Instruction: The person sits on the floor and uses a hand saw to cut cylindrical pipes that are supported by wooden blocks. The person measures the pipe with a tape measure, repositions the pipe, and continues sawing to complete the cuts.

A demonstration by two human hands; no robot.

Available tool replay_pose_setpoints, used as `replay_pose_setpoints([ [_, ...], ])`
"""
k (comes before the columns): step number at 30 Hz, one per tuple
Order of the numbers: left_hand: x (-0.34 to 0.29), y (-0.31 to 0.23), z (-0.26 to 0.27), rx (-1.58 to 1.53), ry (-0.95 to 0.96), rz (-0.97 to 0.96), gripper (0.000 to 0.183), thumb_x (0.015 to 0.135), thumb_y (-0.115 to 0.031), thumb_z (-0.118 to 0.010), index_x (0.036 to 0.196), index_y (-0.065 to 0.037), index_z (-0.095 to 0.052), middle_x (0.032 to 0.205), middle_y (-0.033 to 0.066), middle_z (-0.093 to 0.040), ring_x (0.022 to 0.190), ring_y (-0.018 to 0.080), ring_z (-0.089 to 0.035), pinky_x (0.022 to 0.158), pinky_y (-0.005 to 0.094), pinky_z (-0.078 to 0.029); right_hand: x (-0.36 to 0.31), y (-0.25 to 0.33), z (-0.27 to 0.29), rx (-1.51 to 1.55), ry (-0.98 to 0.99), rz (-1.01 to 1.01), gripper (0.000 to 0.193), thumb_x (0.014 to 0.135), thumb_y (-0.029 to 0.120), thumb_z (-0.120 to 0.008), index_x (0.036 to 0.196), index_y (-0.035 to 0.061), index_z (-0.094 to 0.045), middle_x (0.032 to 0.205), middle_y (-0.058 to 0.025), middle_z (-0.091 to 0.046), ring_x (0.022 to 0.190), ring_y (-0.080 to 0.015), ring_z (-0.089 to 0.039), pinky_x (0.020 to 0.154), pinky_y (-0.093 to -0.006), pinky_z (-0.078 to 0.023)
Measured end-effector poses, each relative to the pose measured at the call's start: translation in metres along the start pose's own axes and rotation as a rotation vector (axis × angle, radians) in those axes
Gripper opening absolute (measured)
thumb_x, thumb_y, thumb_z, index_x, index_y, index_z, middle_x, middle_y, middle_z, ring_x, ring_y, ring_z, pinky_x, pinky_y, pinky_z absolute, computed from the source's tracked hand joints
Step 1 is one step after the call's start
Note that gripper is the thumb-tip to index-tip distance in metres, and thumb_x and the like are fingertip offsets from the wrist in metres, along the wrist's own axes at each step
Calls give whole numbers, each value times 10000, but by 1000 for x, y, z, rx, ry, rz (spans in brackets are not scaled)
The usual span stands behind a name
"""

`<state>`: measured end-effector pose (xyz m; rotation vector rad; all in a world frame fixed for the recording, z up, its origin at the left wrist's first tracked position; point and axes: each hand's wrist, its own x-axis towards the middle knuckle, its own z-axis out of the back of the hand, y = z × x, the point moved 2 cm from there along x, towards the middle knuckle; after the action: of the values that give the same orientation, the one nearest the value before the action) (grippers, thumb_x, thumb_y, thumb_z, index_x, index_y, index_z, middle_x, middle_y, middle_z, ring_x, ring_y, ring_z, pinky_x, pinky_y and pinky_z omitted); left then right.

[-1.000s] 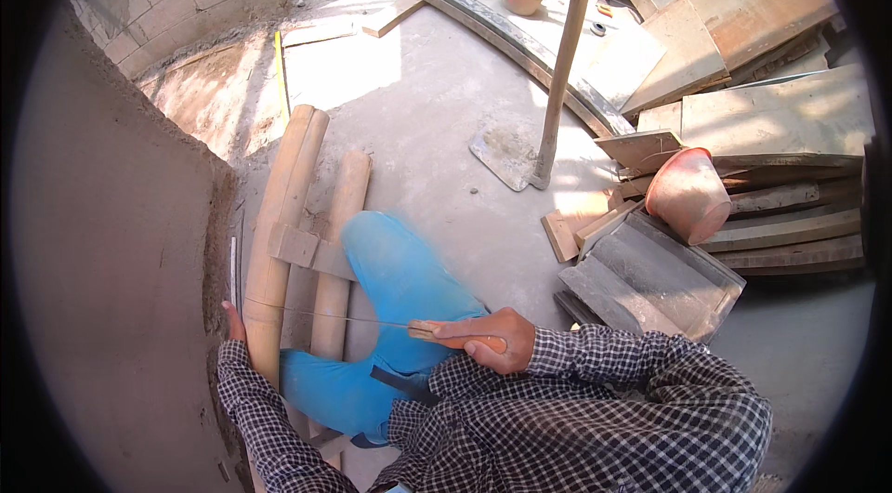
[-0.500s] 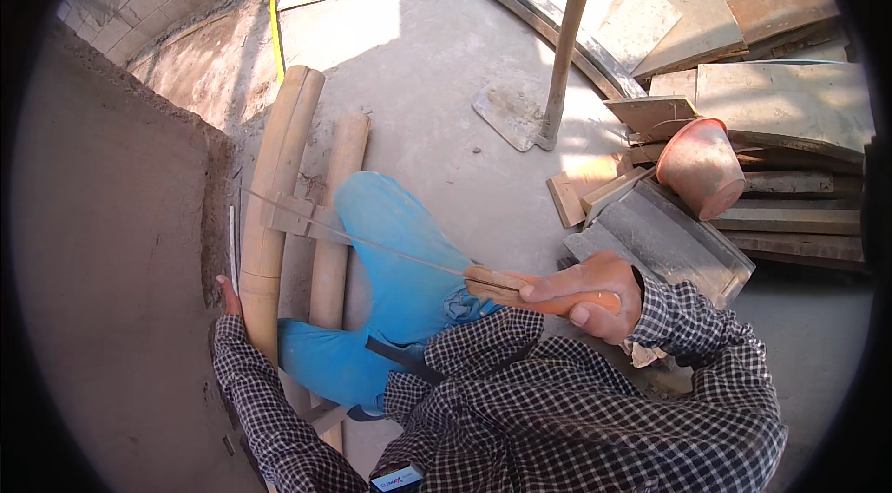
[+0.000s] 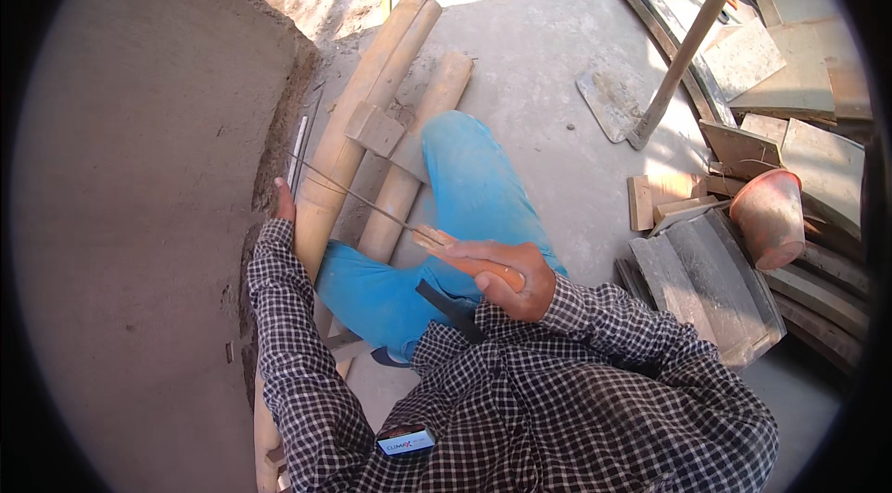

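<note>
My right hand (image 3: 522, 277) is clamped round the handle of a saw (image 3: 435, 240). Thin blade runs far-left from my fist and crosses over the left pole (image 3: 321, 214); can't tell if it's biting. My left hand (image 3: 283, 203) is against that pole's left side, thumb up. Other fingers hidden, so can't tell if they're gripping. Pole lies lengthwise, near to far, just beside the wall (image 3: 167, 168) on the left. Shorter pole (image 3: 395, 200) lies to its right, with a wood block (image 3: 374, 129) on the left pole, toward the short one. My blue trousers (image 3: 478, 177) are right of both. Further right: hoe (image 3: 692, 42) on the far side, orange bucket (image 3: 769, 219) next to grey tiles (image 3: 711, 275).
</note>
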<state>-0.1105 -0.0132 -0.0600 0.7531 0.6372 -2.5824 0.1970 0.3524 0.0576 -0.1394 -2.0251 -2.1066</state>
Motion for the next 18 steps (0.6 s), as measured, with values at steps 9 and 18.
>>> replay_pose_setpoints([
  [9, -6, 18, -3, -58, 15, 73, 1296, 690, -1000, -33, 1430, -57, -528, 1503, 286, -412, 1439, 388, -352, 1195, 482, -229, 14, 4, -2, -101, 82, -46, 432, 1010, 277, -498, 1322, -7, -586, 1134, -195, -682, 875, -227, -656, 790, -328, -529],
  [18, -4, 1, -15, -79, 30, 63, 1296, 690, -999, -32, 1432, -59, -527, 1507, 285, -408, 1442, 389, -348, 1196, 483, -228, 15, 28, 8, -217, 100, -33, 438, 1001, 305, -521, 1306, 1, -603, 1096, -211, -707, 821, -215, -707, 752, -304, -561],
])
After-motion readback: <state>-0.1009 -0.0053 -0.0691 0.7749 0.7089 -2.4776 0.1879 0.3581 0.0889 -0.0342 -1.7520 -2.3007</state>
